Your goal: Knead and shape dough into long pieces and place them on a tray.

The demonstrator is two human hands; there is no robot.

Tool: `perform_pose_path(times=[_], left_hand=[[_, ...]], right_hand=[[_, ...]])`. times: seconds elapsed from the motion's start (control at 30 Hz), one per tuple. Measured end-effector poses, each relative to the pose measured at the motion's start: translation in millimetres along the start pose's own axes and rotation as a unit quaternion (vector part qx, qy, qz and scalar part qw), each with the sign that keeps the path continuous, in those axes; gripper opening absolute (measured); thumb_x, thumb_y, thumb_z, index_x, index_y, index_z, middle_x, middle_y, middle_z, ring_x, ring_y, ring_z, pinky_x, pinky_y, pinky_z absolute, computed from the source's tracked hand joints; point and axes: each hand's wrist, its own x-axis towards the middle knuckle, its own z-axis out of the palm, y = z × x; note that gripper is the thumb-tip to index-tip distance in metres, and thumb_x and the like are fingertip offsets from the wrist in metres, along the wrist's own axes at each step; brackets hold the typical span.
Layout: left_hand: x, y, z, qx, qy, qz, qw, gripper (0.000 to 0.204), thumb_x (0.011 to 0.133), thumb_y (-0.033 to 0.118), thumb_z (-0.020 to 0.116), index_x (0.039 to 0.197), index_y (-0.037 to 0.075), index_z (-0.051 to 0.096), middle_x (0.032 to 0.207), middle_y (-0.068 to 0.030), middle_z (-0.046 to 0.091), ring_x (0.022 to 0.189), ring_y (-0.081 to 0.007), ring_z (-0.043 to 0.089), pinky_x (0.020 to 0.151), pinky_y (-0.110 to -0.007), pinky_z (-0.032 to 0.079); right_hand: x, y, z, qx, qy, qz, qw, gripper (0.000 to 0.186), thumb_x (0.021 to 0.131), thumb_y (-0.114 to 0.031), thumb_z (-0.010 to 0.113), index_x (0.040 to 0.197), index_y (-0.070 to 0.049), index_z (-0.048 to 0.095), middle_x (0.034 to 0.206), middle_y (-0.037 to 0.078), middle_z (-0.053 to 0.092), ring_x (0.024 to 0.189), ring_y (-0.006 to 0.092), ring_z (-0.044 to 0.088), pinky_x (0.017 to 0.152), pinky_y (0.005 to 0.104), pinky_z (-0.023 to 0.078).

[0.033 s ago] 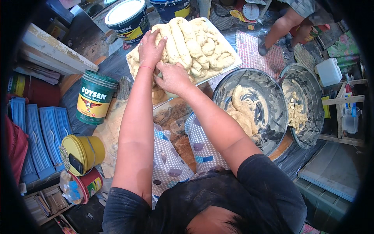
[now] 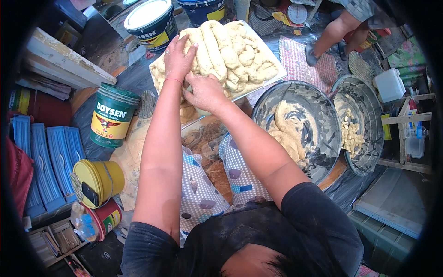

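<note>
A thick mass of pale dough [image 2: 212, 51], in long folds and lumps, covers a white tray [image 2: 282, 75] in front of me. My left hand [image 2: 179, 57] lies on the dough's left part, its fingers stretched and apart. Close beside it, my right hand [image 2: 205, 92] has its fingers bent against the near edge of the dough, seemingly gripping it; its fingertips are partly hidden. To the right, a large black basin [image 2: 325, 115] holds a smeared strip of softer dough [image 2: 288, 138]. Small cut dough pieces [image 2: 351, 134] lie in a second dark basin [image 2: 371, 115] beyond it.
A green bucket [image 2: 113, 115] and a yellow bucket [image 2: 104, 177] with a dark phone against it stand at left. A white-lidded bucket [image 2: 150, 23] is behind the tray. Another person's legs [image 2: 339, 32] are at far right, near a white jug [image 2: 389, 85].
The other person's legs at the far right have shifted slightly. My hands and the dough look the same.
</note>
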Motion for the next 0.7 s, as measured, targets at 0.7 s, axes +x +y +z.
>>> perform_pose_path(times=[0.7], left_hand=[[-1.5,-1.1,0.3,0.004,0.002,0.003,1.000,0.047,0.081,0.042,0.055,0.119,0.016,0.054,0.130,-0.0167,0.042,0.121,-0.0325,0.038,0.101,-0.041,0.029]], right_hand=[[-0.7,-1.2,-1.3,0.010,-0.024,0.011,1.000,0.019,0.073,-0.021,0.056,0.087,-0.008,0.056,0.082,0.012,0.063,0.083,0.0273,0.061,0.077,0.0402,0.037]])
